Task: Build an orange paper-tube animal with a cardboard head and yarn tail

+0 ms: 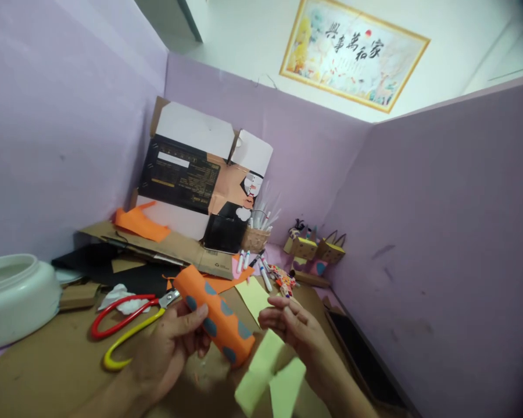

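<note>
An orange tube with blue-grey dots [215,316] is held in my left hand [174,342], the thumb on top and the fingers beneath. My right hand [294,325] is to the right of the tube and apart from it, palm turned inward, fingers loosely curved and nothing seen in them. Pale yellow-green paper pieces [261,371] lie in front, below the tube's lower end and close to my right wrist. Scissors with red and yellow handles [126,319] rest left of my left hand. Behind my right hand lies a yellow-green sheet [253,299].
A white round pot [47,299] stands at the left edge. Flattened cardboard packaging [178,174] leans on the back wall beside a basket of pens [256,237]. Loose markers [265,276] and small box figures [305,248] are farther back. A dark tray [361,354] lies right.
</note>
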Tool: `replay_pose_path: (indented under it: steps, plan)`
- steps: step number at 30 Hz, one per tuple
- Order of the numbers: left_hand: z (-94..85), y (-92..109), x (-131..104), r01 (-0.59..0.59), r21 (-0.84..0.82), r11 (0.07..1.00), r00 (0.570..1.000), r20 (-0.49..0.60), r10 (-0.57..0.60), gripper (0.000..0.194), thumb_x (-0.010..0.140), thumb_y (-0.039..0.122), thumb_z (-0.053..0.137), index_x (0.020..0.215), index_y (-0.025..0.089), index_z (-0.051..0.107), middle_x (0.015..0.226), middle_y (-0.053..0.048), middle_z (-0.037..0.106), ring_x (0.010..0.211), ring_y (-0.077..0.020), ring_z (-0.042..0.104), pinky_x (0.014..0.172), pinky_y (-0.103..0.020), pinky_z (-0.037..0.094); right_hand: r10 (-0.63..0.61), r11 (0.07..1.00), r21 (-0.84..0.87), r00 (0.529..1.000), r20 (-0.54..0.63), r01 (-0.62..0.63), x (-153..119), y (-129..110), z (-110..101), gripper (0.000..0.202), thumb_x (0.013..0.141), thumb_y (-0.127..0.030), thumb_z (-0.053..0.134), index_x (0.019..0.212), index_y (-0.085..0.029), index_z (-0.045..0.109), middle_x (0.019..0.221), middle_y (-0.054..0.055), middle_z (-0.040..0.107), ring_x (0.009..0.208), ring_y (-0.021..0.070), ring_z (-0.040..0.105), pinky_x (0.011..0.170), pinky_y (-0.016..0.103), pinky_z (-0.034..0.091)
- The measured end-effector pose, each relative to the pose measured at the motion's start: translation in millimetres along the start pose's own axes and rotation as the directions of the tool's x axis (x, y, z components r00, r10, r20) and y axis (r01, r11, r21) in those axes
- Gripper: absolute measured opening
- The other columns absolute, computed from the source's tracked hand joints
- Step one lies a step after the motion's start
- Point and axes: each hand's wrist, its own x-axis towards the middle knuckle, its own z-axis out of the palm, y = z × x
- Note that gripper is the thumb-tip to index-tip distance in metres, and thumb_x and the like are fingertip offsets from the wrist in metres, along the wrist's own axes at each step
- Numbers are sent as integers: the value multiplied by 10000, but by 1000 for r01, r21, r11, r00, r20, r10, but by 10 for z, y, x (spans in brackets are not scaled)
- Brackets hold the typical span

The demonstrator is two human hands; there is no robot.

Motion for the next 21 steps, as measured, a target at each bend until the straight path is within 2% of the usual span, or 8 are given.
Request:
replay_pose_path:
  steps: [2, 5, 8, 11, 14, 18, 20, 21]
  plan:
    - [67, 7, 14, 0, 49, 999, 999, 37, -2, 259, 596, 318, 758, 678, 134, 597, 586, -11, 575, 462, -96, 474, 409, -203, 381, 84, 996, 8, 987, 136, -86, 73, -158, 63, 396, 728, -478, 650, 938, -143, 621, 856, 106, 698, 803, 195, 641, 808, 349, 444]
    - [168, 10, 61, -30, 149, 988, 994, 111, 13, 285, 615, 348, 743, 721, 119, 610, 627, -30, 580, 495, -99, 483, 425, -201, 390, 172, 985, -63, 939, 297, -160, 165, -314, 141, 434, 705, -503, 663, 918, -128, 618, 846, 89, 680, 762, 163, 633, 747, 288, 442]
    - [261, 12, 131, -53, 205, 977, 991, 130, 27, 312, 619, 383, 735, 715, 119, 599, 607, -24, 563, 481, -90, 466, 409, -190, 367, 199, 979, -115, 901, 384, -167, 238, -381, 177, 448, 634, -467, 738, 901, -139, 592, 804, 39, 653, 712, 119, 612, 647, 207, 418]
    - [371, 27, 202, -42, 243, 969, 995, 99, 19, 320, 602, 390, 746, 711, 133, 591, 601, -18, 565, 470, -89, 464, 408, -189, 356, 225, 974, -108, 854, 468, -197, 299, -383, 156, 446, 593, -400, 780, 892, -165, 548, 737, 10, 642, 699, 137, 623, 645, 220, 427]
    - [528, 58, 236, -52, 294, 954, 990, 143, 10, 327, 582, 383, 757, 750, 135, 625, 625, -37, 595, 496, -116, 501, 445, -214, 386, 245, 968, -70, 834, 494, -243, 344, -335, 84, 435, 575, -337, 794, 878, -184, 522, 712, -1, 645, 678, 164, 637, 681, 280, 455]
    - [727, 118, 212, -48, 226, 973, 942, 333, -31, 305, 624, 353, 725, 846, 153, 662, 739, -68, 638, 663, -194, 589, 671, -312, 465, 255, 961, -30, 844, 472, -274, 368, -267, -15, 443, 553, -269, 807, 893, -177, 539, 786, 9, 662, 647, 145, 627, 639, 257, 456]
    - [728, 157, 194, -100, 276, 956, 909, 416, -25, 332, 657, 350, 693, 931, 167, 655, 814, -78, 644, 738, -219, 598, 723, -330, 459, 218, 971, -24, 848, 483, -236, 369, -267, -33, 496, 526, -256, 820, 934, -185, 548, 778, 0, 657, 650, 141, 616, 636, 252, 454]
    - [688, 181, 187, -139, 341, 930, 906, 422, -20, 363, 659, 352, 687, 975, 177, 645, 849, -80, 642, 762, -225, 596, 723, -326, 458, 185, 980, -35, 852, 489, -194, 370, -275, -32, 527, 504, -260, 830, 949, -188, 557, 765, -5, 651, 662, 142, 608, 641, 251, 451]
